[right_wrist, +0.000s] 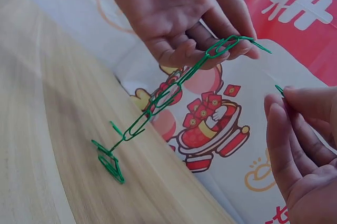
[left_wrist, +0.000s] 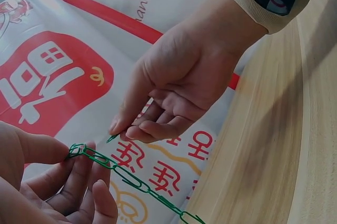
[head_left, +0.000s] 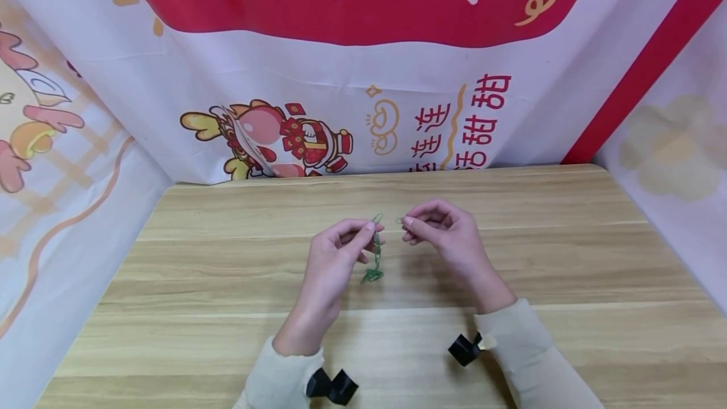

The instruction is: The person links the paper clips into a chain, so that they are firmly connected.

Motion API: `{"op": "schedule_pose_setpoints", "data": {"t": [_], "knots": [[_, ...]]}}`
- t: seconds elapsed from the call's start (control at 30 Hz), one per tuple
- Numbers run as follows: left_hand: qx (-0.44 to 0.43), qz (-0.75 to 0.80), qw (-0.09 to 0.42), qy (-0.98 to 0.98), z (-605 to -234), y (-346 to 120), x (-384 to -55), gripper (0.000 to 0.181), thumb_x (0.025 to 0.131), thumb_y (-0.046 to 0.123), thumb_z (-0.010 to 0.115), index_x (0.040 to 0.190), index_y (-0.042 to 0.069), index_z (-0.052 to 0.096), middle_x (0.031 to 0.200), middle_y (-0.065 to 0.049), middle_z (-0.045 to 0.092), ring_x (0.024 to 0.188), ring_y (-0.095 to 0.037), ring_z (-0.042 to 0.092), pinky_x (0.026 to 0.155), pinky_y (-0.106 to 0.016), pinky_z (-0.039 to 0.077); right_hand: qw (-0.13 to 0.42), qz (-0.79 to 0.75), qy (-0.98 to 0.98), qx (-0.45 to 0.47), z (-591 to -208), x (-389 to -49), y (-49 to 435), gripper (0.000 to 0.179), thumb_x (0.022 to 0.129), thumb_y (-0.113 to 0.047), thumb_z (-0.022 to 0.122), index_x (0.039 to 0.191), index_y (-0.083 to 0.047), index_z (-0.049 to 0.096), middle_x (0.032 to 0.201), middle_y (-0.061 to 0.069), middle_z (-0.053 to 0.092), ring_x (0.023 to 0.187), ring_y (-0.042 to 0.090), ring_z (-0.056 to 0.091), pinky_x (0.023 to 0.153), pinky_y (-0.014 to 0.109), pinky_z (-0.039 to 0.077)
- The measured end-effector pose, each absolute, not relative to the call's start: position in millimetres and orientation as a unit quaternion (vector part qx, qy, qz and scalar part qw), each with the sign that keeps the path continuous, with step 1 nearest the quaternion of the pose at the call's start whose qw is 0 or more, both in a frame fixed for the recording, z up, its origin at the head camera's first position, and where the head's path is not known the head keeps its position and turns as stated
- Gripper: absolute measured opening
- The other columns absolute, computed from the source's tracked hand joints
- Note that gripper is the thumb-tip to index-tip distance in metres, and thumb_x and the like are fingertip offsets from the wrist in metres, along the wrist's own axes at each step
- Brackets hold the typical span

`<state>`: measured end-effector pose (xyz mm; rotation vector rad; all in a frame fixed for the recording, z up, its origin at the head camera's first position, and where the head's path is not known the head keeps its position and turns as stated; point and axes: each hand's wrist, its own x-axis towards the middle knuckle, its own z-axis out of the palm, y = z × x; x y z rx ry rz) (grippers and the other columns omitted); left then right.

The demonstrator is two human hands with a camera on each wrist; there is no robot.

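Observation:
A chain of linked green paper clips point(head_left: 377, 256) hangs from my left hand point(head_left: 336, 254), pinched near its upper end between thumb and fingers. The top clip sticks up past the fingertips, and the lower clips point(right_wrist: 111, 166) lie bunched on the table. Across a small gap to the right, my right hand point(head_left: 445, 232) pinches a single green paper clip point(right_wrist: 279, 90) between thumb and forefinger. That clip is apart from the chain, and most of it is hidden by the fingertips in the left wrist view.
Both hands are above a light wood-grain table point(head_left: 227, 283). Behind it hangs a white and red printed cloth point(head_left: 341, 68) reaching the table's back edge. More printed cloth point(head_left: 68, 163) stands along the left side. Each sleeve carries a small black device point(head_left: 464, 349).

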<state>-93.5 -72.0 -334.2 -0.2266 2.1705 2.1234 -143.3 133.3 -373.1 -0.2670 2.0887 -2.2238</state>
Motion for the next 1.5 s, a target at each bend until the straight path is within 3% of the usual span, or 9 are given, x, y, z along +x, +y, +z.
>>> {"op": "schedule_pose_setpoints", "data": {"t": [0.1,0.33,0.63,1.07,1.27,1.5], "knots": [[-0.074,0.697,0.050,0.712,-335.5,-71.8,-93.7,0.018,0.107,0.023,0.068,0.115,0.011,0.079,0.108,-0.011,0.078,0.092,-0.017,0.070,0.085,-0.031,0.056,0.042,-0.730,0.677,-0.086,-373.8,-144.2,132.4,0.019,0.100,-0.004,0.074,0.118,0.000,0.071,0.098,0.006,0.078,0.082,0.013,0.077,0.082,0.032,0.067],[-0.066,0.695,0.059,0.713,-340.1,-68.6,-94.7,0.019,0.105,0.022,0.070,0.115,0.008,0.079,0.102,-0.007,0.078,0.089,-0.015,0.069,0.080,-0.027,0.056,0.052,-0.733,0.670,-0.102,-373.1,-142.9,129.5,0.026,0.105,-0.003,0.066,0.127,0.010,0.067,0.096,0.001,0.080,0.086,0.014,0.079,0.085,0.034,0.067],[-0.079,0.693,0.062,0.714,-340.4,-68.6,-95.4,0.016,0.106,0.020,0.069,0.115,0.011,0.078,0.104,-0.007,0.078,0.091,-0.017,0.069,0.081,-0.029,0.056,0.072,-0.715,0.686,-0.111,-362.5,-137.2,130.2,0.028,0.100,0.001,0.072,0.127,0.003,0.070,0.106,0.006,0.081,0.093,0.018,0.081,0.094,0.037,0.065],[-0.085,0.692,0.070,0.713,-342.0,-67.3,-96.3,0.020,0.106,0.023,0.070,0.117,0.008,0.078,0.104,-0.005,0.076,0.092,-0.017,0.068,0.082,-0.028,0.055,0.040,-0.678,0.726,-0.112,-359.6,-134.3,128.7,0.020,0.102,-0.014,0.076,0.117,-0.002,0.077,0.099,0.005,0.082,0.086,0.019,0.081,0.082,0.039,0.068],[-0.084,0.689,0.066,0.716,-341.0,-66.1,-95.6,0.018,0.105,0.022,0.070,0.115,0.010,0.079,0.110,-0.012,0.078,0.091,-0.017,0.068,0.081,-0.029,0.056,0.040,-0.676,0.729,-0.104,-361.5,-135.8,126.7,0.024,0.106,-0.018,0.071,0.121,0.000,0.077,0.094,0.001,0.081,0.084,0.015,0.076,0.076,0.033,0.065],[-0.079,0.695,0.066,0.712,-340.6,-66.2,-94.6,0.017,0.105,0.022,0.070,0.116,0.012,0.079,0.108,-0.010,0.080,0.093,-0.017,0.068,0.081,-0.027,0.056,0.024,-0.663,0.744,-0.073,-360.2,-133.1,122.7,0.024,0.100,-0.023,0.079,0.114,-0.003,0.079,0.098,0.004,0.079,0.083,0.018,0.071,0.074,0.026,0.059]]}}
